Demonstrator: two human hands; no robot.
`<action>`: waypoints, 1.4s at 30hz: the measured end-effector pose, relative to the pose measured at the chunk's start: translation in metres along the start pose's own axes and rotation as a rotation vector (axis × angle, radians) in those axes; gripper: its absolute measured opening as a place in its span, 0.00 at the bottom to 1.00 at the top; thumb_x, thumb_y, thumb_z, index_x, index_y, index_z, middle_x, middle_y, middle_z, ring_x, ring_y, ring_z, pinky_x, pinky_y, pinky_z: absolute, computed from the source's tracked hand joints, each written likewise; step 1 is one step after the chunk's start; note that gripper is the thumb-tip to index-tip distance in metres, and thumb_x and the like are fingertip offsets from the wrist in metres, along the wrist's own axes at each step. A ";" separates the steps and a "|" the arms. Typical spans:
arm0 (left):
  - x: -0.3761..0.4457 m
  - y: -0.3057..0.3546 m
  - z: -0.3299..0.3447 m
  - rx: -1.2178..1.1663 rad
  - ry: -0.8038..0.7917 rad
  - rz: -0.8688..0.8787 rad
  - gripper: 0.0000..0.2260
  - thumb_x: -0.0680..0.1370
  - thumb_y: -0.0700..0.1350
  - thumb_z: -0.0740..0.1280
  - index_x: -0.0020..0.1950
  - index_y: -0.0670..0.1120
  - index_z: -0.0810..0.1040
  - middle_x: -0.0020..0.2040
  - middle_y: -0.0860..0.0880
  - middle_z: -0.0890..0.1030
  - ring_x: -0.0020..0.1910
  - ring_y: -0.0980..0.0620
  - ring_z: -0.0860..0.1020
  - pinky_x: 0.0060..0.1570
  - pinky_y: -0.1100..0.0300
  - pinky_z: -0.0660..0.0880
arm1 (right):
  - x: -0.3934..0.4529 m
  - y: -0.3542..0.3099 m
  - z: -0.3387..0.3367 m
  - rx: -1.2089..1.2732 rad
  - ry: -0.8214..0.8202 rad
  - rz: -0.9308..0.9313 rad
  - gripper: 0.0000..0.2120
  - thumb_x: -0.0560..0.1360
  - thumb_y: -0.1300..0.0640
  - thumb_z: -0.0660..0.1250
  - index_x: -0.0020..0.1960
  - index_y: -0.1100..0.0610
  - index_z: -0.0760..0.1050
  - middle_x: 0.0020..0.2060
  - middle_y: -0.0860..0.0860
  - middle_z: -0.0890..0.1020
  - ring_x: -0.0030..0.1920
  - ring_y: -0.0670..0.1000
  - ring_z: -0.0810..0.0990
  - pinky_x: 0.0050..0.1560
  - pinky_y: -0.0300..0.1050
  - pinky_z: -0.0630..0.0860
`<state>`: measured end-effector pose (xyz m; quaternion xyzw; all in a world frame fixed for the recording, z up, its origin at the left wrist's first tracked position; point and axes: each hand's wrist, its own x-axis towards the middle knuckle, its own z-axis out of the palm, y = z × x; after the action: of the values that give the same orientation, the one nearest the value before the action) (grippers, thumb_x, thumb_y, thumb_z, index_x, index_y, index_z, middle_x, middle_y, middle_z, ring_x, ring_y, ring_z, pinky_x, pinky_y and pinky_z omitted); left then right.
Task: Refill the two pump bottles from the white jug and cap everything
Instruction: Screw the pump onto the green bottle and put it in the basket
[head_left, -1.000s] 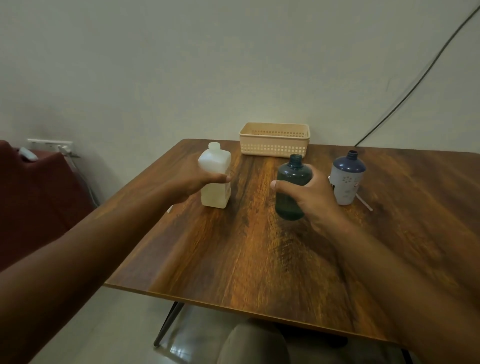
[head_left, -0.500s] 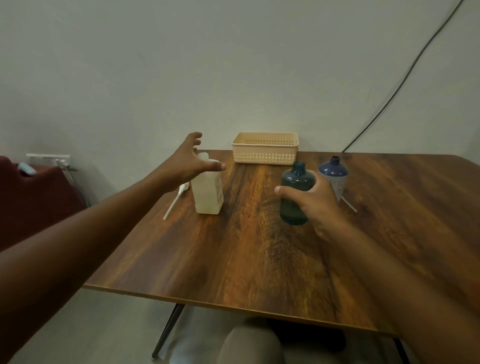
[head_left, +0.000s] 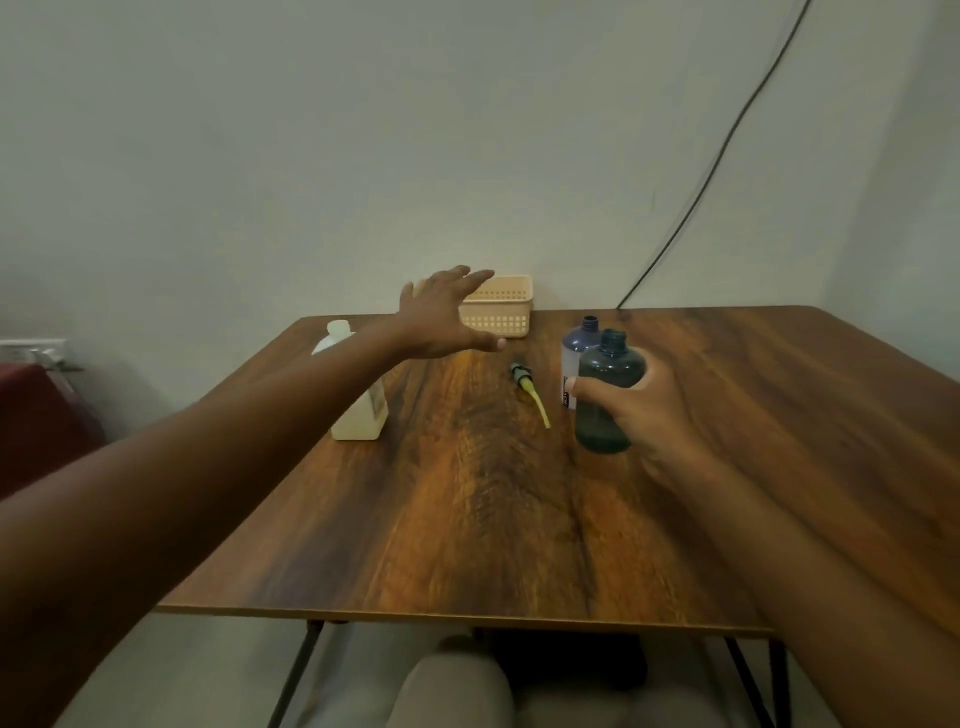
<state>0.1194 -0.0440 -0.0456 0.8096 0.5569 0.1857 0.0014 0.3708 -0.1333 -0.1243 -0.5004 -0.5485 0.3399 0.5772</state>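
My right hand (head_left: 641, 410) grips the dark green bottle (head_left: 605, 384), which stands upright and uncapped on the wooden table (head_left: 467, 519). Just behind it stands the blue and white bottle (head_left: 581, 343), also uncapped. The white jug (head_left: 361, 410) stands at the left, capped and partly hidden by my left forearm. My left hand (head_left: 441, 317) hovers open above the table with fingers spread, holding nothing, in front of the basket. A pump head with a yellowish tube (head_left: 530, 392) lies on the table between the jug and the bottles.
A beige perforated basket (head_left: 506, 312) sits at the table's back edge by the wall. A black cable (head_left: 717, 171) runs up the wall. A dark red seat (head_left: 36, 421) stands left of the table. My knee (head_left: 452, 686) shows below the front edge.
My left hand has left the white jug and moved up and right toward the basket. The view turned left, revealing the pump head. My right hand still holds the green bottle.
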 end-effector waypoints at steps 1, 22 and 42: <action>0.007 0.009 0.004 -0.010 -0.015 0.012 0.44 0.73 0.68 0.71 0.83 0.56 0.55 0.84 0.47 0.56 0.82 0.41 0.54 0.77 0.31 0.49 | 0.000 0.003 -0.005 -0.003 0.005 0.005 0.24 0.64 0.50 0.83 0.52 0.40 0.74 0.53 0.42 0.81 0.53 0.47 0.80 0.52 0.48 0.81; 0.084 0.037 0.114 -0.633 -0.188 -0.243 0.35 0.76 0.59 0.74 0.79 0.49 0.67 0.78 0.43 0.70 0.73 0.42 0.73 0.67 0.51 0.73 | 0.017 0.040 -0.053 0.003 0.042 0.103 0.32 0.65 0.52 0.83 0.64 0.46 0.73 0.57 0.45 0.81 0.58 0.50 0.80 0.60 0.55 0.79; 0.095 0.015 0.138 -0.324 -0.137 -0.321 0.08 0.76 0.43 0.76 0.54 0.44 0.86 0.50 0.48 0.86 0.47 0.53 0.82 0.38 0.63 0.75 | 0.031 0.048 -0.039 0.022 -0.017 0.100 0.25 0.62 0.52 0.84 0.52 0.39 0.76 0.51 0.41 0.83 0.54 0.46 0.82 0.54 0.48 0.81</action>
<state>0.2044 0.0639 -0.1424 0.7106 0.6399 0.2149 0.1987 0.4219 -0.0995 -0.1572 -0.5179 -0.5240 0.3783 0.5604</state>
